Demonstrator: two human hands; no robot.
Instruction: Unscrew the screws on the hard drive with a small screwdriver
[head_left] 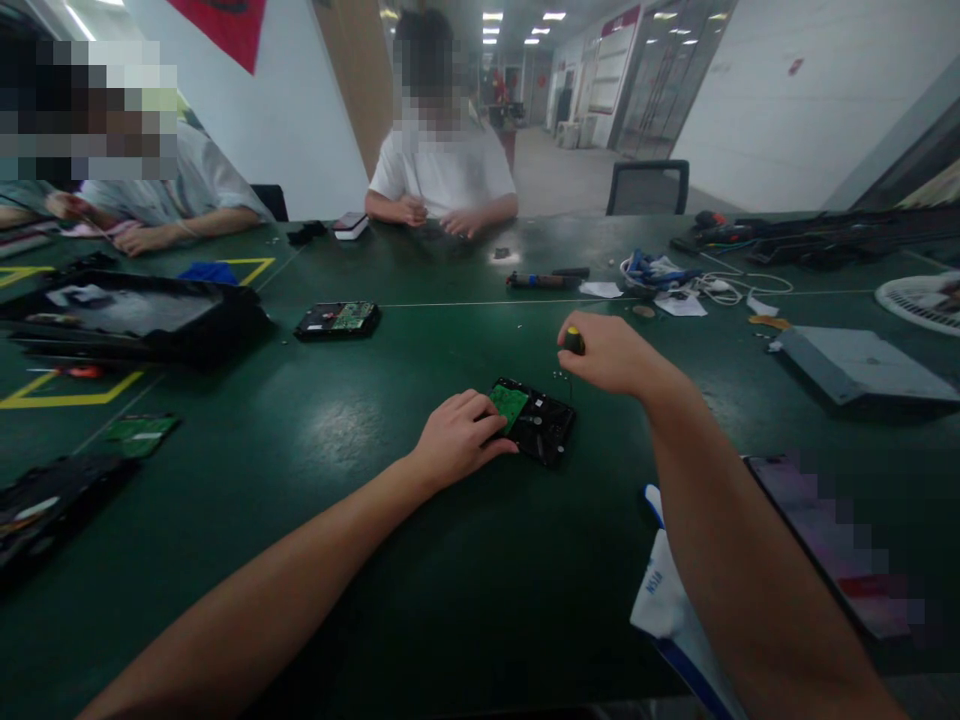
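Note:
A black hard drive (pixel 546 425) with a green circuit board (pixel 507 405) lies on the table in front of me. My left hand (pixel 463 435) grips its left end, thumb along the near edge and fingers over the board. Above the drive's far right corner, my right hand (pixel 600 350) is wrapped round a screwdriver (pixel 574 340) with a yellow and black handle. Its thin shaft points down towards the drive's right edge; whether the tip touches is too small to tell. A few tiny bits, apparently screws, lie just behind the drive.
Another hard drive (pixel 337 319) lies farther left, beside a large black tray (pixel 127 310). A grey metal box (pixel 870 365) and a dark flat panel (pixel 832 550) are on the right. White and blue cloth (pixel 667 600) lies under my right forearm. A person (pixel 442 170) sits opposite.

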